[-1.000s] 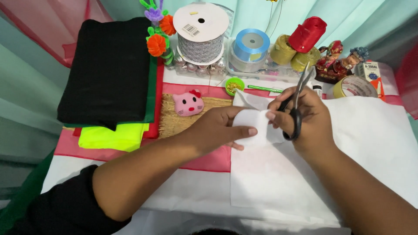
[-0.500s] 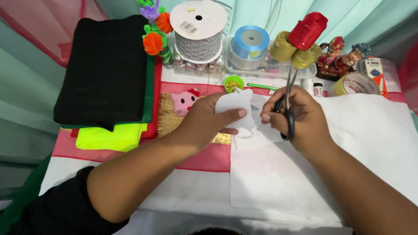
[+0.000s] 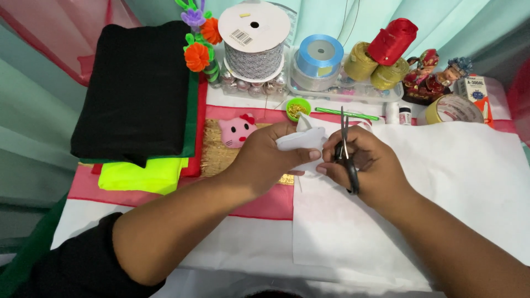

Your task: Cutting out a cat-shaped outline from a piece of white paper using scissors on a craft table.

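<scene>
Here, white cutout (image 3: pixel 302 139) between left fingers (image 3: pixel 287 160).

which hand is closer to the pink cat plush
Left. The left hand sits just right of the pink cat plush; the right hand, holding scissors, is farther right.

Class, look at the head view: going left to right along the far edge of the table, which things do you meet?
Black folded fabric → orange pipe-cleaner flowers → silver ribbon spool → blue ribbon roll → red ribbon roll → figurines → tape roll

white piece (image 3: pixel 302 139) turned in left hand (image 3: pixel 264 160), scissors (image 3: pixel 345 152) swung upright in right hand (image 3: pixel 369 165)
</scene>
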